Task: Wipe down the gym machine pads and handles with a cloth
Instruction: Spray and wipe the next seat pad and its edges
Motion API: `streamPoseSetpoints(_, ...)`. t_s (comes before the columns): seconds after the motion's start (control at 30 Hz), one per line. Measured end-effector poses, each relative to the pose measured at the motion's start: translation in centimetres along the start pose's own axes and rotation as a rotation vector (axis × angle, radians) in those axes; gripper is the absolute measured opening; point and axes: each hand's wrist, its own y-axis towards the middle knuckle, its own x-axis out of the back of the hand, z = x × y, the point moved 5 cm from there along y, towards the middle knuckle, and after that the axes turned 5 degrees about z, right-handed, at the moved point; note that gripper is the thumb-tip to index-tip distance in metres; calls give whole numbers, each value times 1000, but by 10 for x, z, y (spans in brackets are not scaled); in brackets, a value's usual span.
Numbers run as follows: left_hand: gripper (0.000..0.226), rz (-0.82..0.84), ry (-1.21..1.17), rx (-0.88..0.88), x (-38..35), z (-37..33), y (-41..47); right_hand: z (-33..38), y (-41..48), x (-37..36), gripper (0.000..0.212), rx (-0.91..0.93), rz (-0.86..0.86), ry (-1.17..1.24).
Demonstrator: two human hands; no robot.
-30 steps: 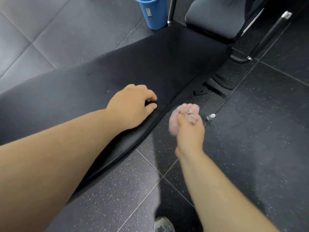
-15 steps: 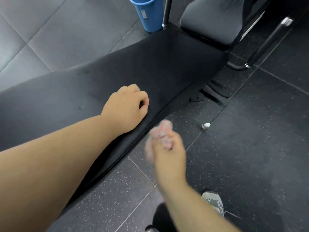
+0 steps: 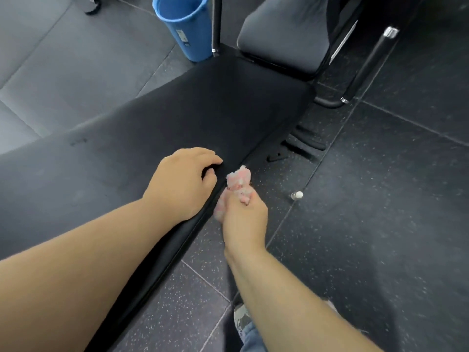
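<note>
The floor (image 3: 380, 224) on the right is dark rubber tile flecked with white; on the far left it is a lighter grey. A long black padded bench (image 3: 152, 138) runs slantwise across it, and past its far end sits a grey seat pad (image 3: 286, 39) with a black bar (image 3: 365, 69) leaning beside it. A small white-capped thing (image 3: 297, 195) lies on the floor near the bench, and a shoe (image 3: 241, 316) shows at the bottom.

A blue bucket (image 3: 187, 29) stands at the bench's far end; what it holds cannot be told.

The left hand (image 3: 182, 181) rests on the bench top close to its right edge, fingers bent with their tips on the padding, holding nothing. The right hand (image 3: 245, 219) is just beside it, off the edge, with fingers curled tight round a bunched pink cloth (image 3: 238, 177). The cloth pokes out above the fist, right at the bench's side edge; whether it touches cannot be told.
</note>
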Motion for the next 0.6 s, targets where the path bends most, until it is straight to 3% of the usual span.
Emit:
streamPoseSetpoints(0.07, 33, 20, 0, 7, 1, 0, -1, -7, -34, 3, 36, 12, 188, -119)
streamPoseSetpoints(0.13, 34, 38, 14, 28, 2, 1, -1, -17, -42, 8, 31, -36, 253, -136)
streamPoseSetpoints(0.23, 37, 65, 134, 47, 3, -15, -2, -8, -27, 34, 5, 1, 125, -56)
streamPoseSetpoints(0.27, 40, 62, 149, 27, 3, -24, -3, -3, -18, 42, 16, 29, 100, 22)
streamPoseSetpoints(0.33, 54, 95, 33, -88, -4, -48, -10, 13, -4, 56, 30, 49, 122, 200)
streamPoseSetpoints(0.43, 79, 272, -207, -282, -27, -85, -28, 27, 5, 71, 18, -52, 225, 310)
streamPoseSetpoints(0.5, 81, 344, -291, -242, -46, -94, -30, 23, 11, 86, 19, -115, 253, 285)
streamPoseSetpoints(0.6, 84, 436, -463, -13, -73, -98, -28, 15, 18, 109, 27, -179, 306, 275)
